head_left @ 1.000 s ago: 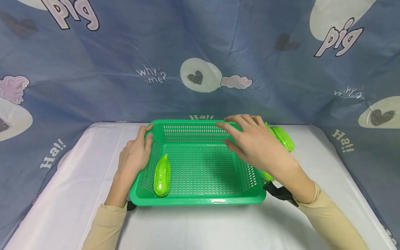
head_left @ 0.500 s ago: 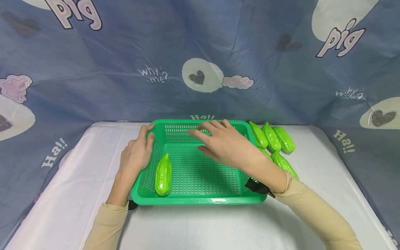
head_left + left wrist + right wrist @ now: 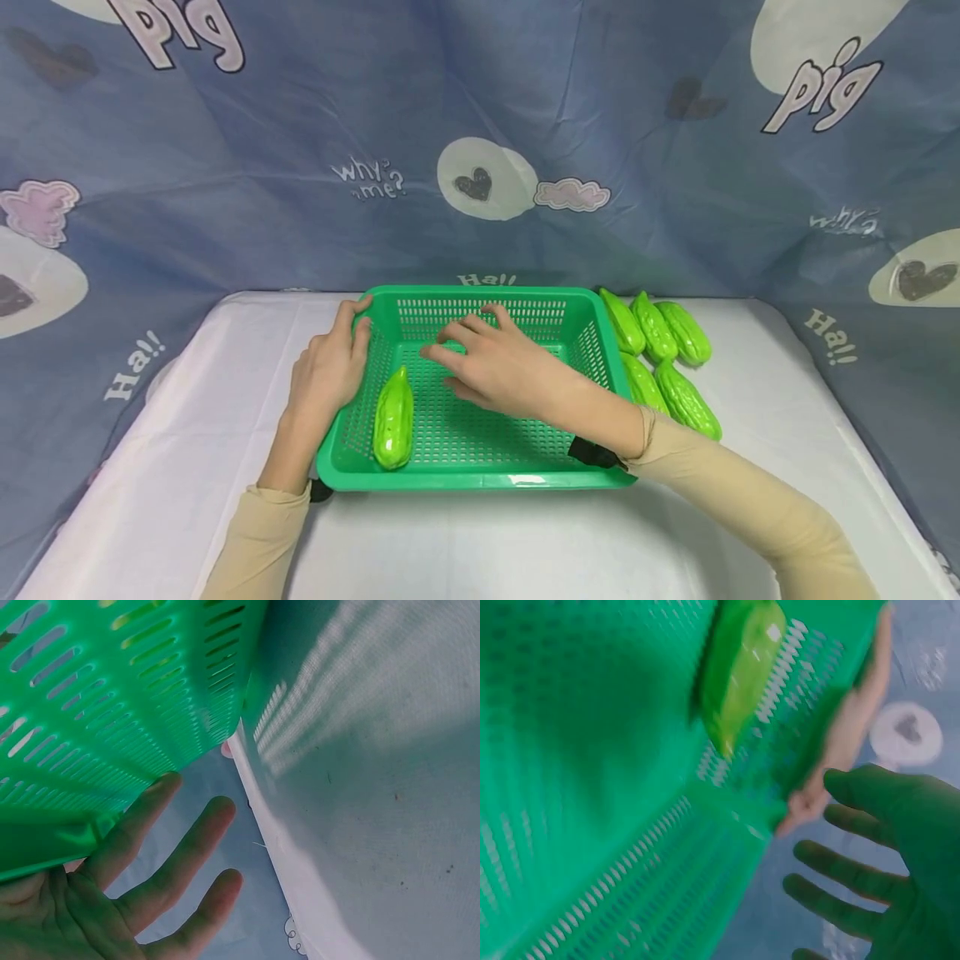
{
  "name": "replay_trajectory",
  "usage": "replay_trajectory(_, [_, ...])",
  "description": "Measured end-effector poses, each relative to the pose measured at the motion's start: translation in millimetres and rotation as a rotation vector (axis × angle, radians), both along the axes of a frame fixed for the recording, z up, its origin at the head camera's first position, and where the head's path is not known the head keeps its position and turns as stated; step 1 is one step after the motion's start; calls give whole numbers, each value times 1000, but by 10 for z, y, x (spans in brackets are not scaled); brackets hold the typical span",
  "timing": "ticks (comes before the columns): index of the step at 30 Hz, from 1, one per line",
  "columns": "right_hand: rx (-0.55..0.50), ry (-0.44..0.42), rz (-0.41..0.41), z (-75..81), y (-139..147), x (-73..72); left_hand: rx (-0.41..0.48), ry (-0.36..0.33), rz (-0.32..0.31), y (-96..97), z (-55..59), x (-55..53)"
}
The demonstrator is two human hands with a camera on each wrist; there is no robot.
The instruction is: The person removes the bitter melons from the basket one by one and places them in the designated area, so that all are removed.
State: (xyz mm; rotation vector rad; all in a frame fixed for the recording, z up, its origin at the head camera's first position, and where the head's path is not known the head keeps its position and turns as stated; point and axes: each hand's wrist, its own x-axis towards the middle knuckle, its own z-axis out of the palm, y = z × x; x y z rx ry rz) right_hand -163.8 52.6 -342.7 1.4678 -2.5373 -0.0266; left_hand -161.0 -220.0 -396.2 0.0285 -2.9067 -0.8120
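A green plastic basket [image 3: 480, 481] with slotted walls stands on the table. Inside it, along the left side, lies one bright green, ridged toy bitter melon [image 3: 393, 421]. My left hand [image 3: 327, 367] holds the basket's left rim, thumb over the inside and fingers along the outer wall; several fingers [image 3: 176, 877] spread outside the wall in the left wrist view. Over the middle of the basket hovers my right hand [image 3: 502, 367], fingers apart and loosely bent, with nothing in it. The right wrist view shows the melon [image 3: 742, 667] a little way from those fingers [image 3: 847, 870].
Several more toy bitter melons [image 3: 686, 400] lie on the white tablecloth [image 3: 480, 546] just right of the basket, close to its wall. A blue printed cloth [image 3: 300, 233] hangs behind the table.
My right hand has moved left from the basket's right rim to above its middle, uncovering the melons on the right. The left hand and the melon inside have stayed in place.
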Motion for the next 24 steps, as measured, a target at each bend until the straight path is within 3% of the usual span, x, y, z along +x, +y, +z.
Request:
replay_trajectory(18, [166,47,201,-241,-406,84,1,-30,-6,8,0,-3])
replay_trajectory(24, [238,46,222,-313,-477,119,2,-23,-8,8,0,-2])
